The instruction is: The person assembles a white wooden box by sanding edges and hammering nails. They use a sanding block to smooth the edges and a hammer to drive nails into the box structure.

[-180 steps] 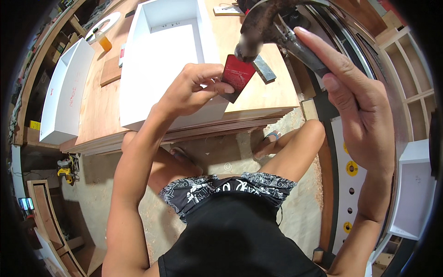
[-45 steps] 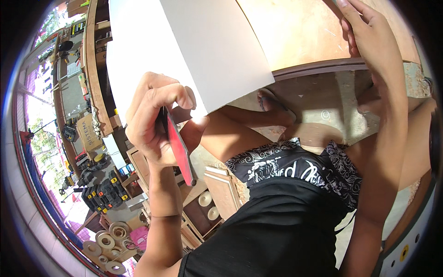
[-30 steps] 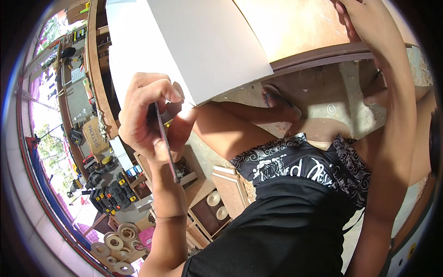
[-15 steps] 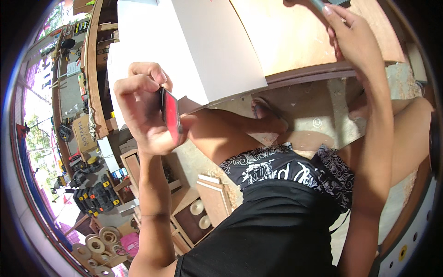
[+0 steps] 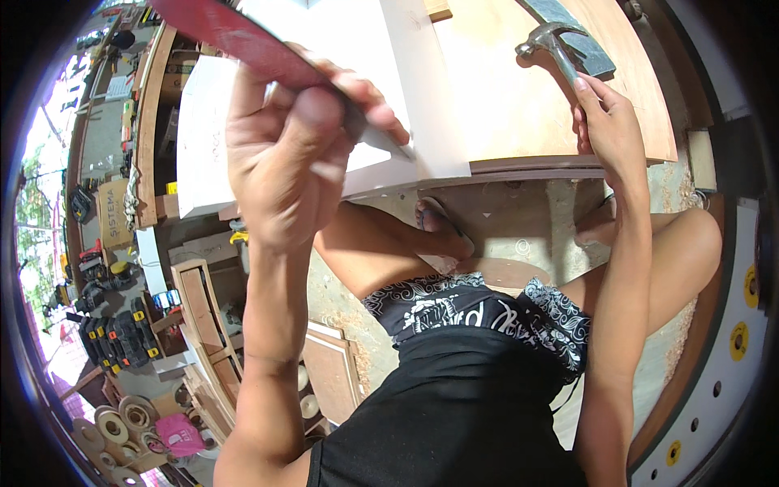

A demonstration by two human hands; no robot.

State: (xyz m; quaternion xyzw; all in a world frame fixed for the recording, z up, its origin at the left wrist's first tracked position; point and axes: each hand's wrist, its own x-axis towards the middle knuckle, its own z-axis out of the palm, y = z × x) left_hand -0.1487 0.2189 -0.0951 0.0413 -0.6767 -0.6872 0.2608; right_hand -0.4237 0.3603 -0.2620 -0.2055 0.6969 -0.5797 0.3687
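My left hand (image 5: 284,150), raised over the left part of the bench, is closed around a long flat blade (image 5: 235,40). Its broad face is red, and a grey pointed end shows past my fingers. The far end runs off the top of the picture. At the right, my right hand (image 5: 604,114) grips a claw hammer (image 5: 554,55) by its handle, just below the steel head. The hammer is held over the wooden bench top (image 5: 495,105), beside a flat grey-blue block (image 5: 599,63) that lies partly behind it.
A large white board (image 5: 203,138) covers the left part of the bench. My legs and sandalled feet are below its front edge. Framed wooden panels (image 5: 333,365) stand on the floor at lower left. Shelves with black tool cases (image 5: 122,333) and wooden rings (image 5: 122,422) fill the left side.
My left hand has moved right and turned, swinging the blade from edge-on to broad side. My view has shifted, bringing the hammer head and grey-blue block fully into sight.
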